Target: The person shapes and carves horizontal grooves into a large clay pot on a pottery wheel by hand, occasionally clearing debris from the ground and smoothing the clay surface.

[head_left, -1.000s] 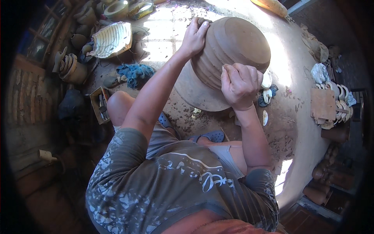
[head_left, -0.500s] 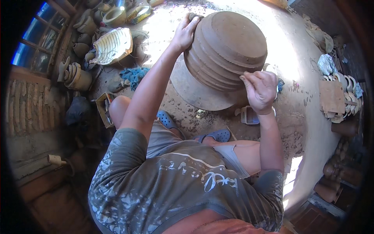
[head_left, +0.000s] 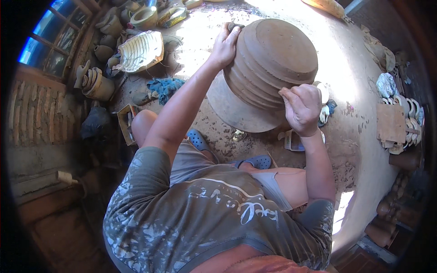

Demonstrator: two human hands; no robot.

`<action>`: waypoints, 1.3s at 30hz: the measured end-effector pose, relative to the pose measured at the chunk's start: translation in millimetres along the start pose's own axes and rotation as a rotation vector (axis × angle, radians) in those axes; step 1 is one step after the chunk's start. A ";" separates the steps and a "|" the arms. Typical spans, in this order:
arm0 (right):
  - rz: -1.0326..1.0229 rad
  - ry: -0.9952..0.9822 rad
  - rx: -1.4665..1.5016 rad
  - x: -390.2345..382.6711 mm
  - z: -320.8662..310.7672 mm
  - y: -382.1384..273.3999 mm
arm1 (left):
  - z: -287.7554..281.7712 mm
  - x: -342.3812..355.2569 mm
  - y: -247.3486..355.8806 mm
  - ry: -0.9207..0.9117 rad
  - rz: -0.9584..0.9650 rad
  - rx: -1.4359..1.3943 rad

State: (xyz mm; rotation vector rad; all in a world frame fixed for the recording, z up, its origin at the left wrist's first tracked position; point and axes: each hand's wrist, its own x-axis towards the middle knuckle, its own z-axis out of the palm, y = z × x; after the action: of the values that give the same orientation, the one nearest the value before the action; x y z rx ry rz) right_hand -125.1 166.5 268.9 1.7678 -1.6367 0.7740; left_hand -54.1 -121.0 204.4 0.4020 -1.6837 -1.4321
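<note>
Shaping step: left hand (head_left: 224, 45) flat against ridged clay pot (head_left: 268, 68), right hand (head_left: 301, 108) pinched at its wall; next needs even pressure.

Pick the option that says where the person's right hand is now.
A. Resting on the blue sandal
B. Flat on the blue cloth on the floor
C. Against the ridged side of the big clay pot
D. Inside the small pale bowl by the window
C: the right hand is bunched against the ridged side of the big clay pot, while the left hand presses the far side of the same pot.
</note>
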 end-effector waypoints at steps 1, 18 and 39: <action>0.003 -0.003 -0.015 2.9 2.6 -4.3 | -2.0 -2.9 -1.4 0.031 -0.010 0.017; 0.082 0.033 -0.269 48.0 40.8 -54.1 | 23.6 -82.7 28.3 0.277 -0.029 0.041; 0.618 -0.116 0.489 -29.9 23.9 -121.5 | -38.1 -205.1 67.0 -0.517 -0.716 -0.355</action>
State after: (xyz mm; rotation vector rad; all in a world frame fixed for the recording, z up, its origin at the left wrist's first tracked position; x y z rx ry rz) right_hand -5.5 174.6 225.7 1.6271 -2.2568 1.4760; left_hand 111.6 20.7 182.6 0.4860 -1.6933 -2.4894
